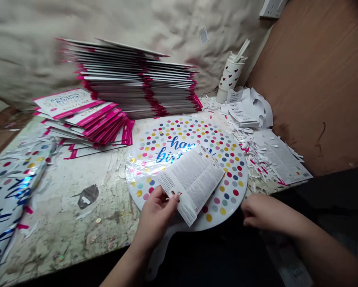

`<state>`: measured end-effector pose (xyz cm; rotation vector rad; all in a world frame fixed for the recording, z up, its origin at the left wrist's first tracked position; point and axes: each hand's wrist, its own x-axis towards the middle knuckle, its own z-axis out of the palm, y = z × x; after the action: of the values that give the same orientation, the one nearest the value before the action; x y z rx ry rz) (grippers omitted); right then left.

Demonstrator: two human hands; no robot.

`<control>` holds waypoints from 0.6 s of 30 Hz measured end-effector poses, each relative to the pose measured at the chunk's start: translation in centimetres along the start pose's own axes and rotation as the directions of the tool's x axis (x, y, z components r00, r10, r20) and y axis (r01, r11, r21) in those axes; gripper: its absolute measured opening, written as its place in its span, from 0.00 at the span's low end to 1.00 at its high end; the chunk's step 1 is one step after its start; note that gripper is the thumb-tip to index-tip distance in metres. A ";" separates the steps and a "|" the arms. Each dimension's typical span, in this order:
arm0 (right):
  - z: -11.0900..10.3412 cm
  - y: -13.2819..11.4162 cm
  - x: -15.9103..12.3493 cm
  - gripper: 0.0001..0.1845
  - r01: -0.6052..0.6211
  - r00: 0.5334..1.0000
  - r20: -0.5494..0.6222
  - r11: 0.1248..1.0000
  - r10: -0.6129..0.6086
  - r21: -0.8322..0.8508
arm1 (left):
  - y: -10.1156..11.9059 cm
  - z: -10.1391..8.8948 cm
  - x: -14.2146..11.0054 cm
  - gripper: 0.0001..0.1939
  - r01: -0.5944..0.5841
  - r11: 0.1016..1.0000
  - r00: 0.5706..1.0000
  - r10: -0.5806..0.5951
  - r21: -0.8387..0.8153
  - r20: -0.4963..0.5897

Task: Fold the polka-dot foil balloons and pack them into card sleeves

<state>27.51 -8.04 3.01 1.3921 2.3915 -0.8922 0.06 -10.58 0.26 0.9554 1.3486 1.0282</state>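
Printed leaflet: a white leaflet [192, 184] with small text lies slanted over the lower part of the balloon, and one corner reaches past the balloon's edge.

Left hand: the left hand [154, 217] is grasping the leaflet at its lower edge, with the fingers pinching the paper.

Right hand: the right hand [265, 212] is released and holds nothing. The fingers are a little curved, and they are just beside the balloon's lower right edge.

Balloon: a flat round foil balloon [234, 181] with coloured dots and blue "happy birthday" letters lies on the desk [71, 207]. Its tail [158, 255] hangs down past the desk edge.

Near the balloon: many white paper strips [250, 163] with some pink bits lie at its right side. A printed sheet [277, 156] lies beyond them, and a crumpled pile of white labels [244, 107] is behind.

Further on the desk: a tall stack of flat packs with pink edges [134, 79] stands behind the balloon, and a smaller fanned stack [86, 119] lies to its left. Another foil balloon [11, 195] lies at the left edge. A white cup with red hearts [230, 76] stands at the back.
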 end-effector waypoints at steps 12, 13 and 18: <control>-6.0 -4.9 6.3 0.05 0.716 0.478 -0.876 0.550 0.061 0.429 | 9.3 -1.6 2.4 0.28 -0.757 0.483 0.585 0.801 0.440 0.128; -6.3 -5.0 7.1 0.07 0.734 0.463 -0.878 0.503 0.121 0.456 | 9.9 -2.3 3.1 0.24 -0.777 0.424 0.555 0.810 0.465 0.189; -7.1 -3.2 9.2 0.21 0.725 0.471 -0.851 0.448 0.230 0.523 | 17.3 -7.0 9.4 0.19 -0.369 -0.239 0.163 0.935 0.898 0.315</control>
<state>20.74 1.61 5.42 2.1863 3.1192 -2.2676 -7.74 3.08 14.01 2.9329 1.8276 1.5206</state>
